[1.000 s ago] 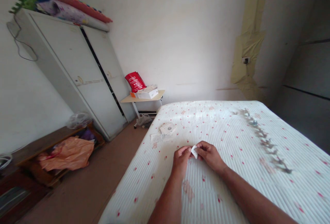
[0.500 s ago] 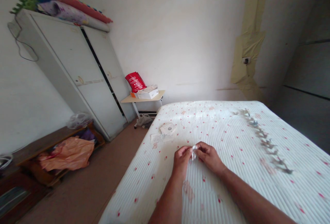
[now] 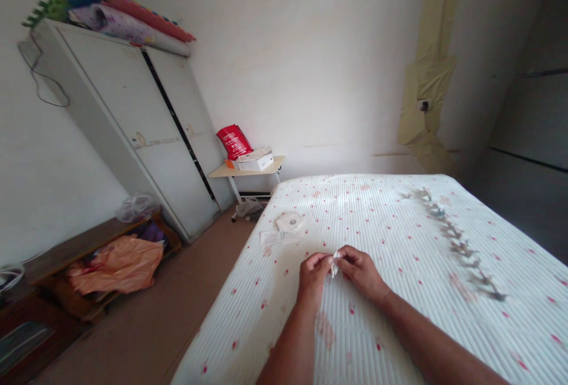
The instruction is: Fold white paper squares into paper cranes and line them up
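My left hand (image 3: 316,271) and my right hand (image 3: 360,268) meet above the middle of the bed. Between their fingertips they pinch a small folded piece of white paper (image 3: 334,267), its lower end pointing down. Fingers cover most of its folds. On the right side of the bed runs a row of small grey-white folded figures (image 3: 453,232) that look like paper cranes, somewhat blurred. Beyond my left hand lie printed paper sheets (image 3: 290,221), flat on the cover.
The bed (image 3: 364,196) has a white ribbed cover with red dots. A small table (image 3: 217,171) beyond its left corner bears a red bag (image 3: 234,141) and a white box (image 3: 257,162). A grey cabinet (image 3: 119,107) and a low wooden bench (image 3: 89,234) stand left.
Both hands stay in nearly the same place, still pinching the paper. The paper has turned slightly between the fingertips, and the view has shifted a little.
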Motion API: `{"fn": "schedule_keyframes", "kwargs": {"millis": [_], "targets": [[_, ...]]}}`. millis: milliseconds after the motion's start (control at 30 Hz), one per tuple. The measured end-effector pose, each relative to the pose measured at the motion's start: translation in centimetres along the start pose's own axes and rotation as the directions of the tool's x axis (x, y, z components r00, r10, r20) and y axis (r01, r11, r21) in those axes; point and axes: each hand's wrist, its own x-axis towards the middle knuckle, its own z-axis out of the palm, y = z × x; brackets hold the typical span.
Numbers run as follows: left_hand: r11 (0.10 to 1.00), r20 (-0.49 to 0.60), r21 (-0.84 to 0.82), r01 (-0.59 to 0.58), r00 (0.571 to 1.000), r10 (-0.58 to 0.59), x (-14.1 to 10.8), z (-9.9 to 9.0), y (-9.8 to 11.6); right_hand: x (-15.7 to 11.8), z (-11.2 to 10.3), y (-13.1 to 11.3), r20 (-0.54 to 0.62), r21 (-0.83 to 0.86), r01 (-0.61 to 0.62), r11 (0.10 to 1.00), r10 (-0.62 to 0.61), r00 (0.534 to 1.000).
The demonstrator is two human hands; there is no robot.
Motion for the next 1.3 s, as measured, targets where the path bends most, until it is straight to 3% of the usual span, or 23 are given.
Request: {"fn": "schedule_keyframes", "kwargs": {"millis": [400, 767, 1067, 1200, 1300], "targets": [[0.995, -0.055, 0.090, -0.037, 0.998, 0.042, 0.0, 0.3, -0.1, -0.3, -0.1, -0.9, 0.069, -0.007, -0.018, 1.000, 0.019, 0.997], [0.969, -0.030, 0.218, -0.119, 0.991, 0.128, -0.2, 0.2, -0.5, -0.3, -0.4, -0.7, 0.046, -0.189, 0.032, 0.981, -0.024, 0.999], [0.978, 0.040, 0.174, -0.114, 0.993, 0.109, 0.1, 0.3, -1.1, -0.3, -0.4, -0.1, 0.045, -0.221, 0.063, 0.973, -0.055, 0.997], [0.968, -0.004, 0.228, -0.101, 0.994, 0.105, 0.2, 0.2, -1.7, -0.2, -0.5, 0.0, 0.017, -0.285, 0.081, 0.955, -0.080, 0.997], [0.966, 0.025, 0.242, -0.094, 0.996, 0.090, 0.4, 0.2, -1.9, 0.0, -0.7, -0.2, 0.013, -0.295, 0.100, 0.950, -0.101, 0.995]]}}
